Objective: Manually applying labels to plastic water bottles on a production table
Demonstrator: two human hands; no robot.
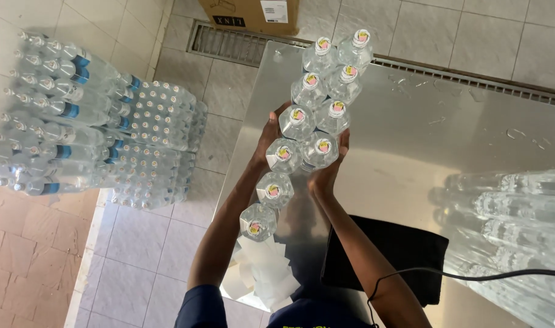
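Bottles (302, 136) standing in two rows on steel table (411, 140), caps up, both hands pressing cluster from either side. Going left to right from my remote seat: shrink-wrapped packs (101, 127) stacked on tile floor, crinkly film. Left hand (270, 135) fingers spread against bottle wall, right hand (327, 173) fingers close together, cupped on other side. Risk as I see it: thin clear plastic, slick metal with water drops, so squeezed row could buckle or tip. Black cloth (399, 249) near right arm.
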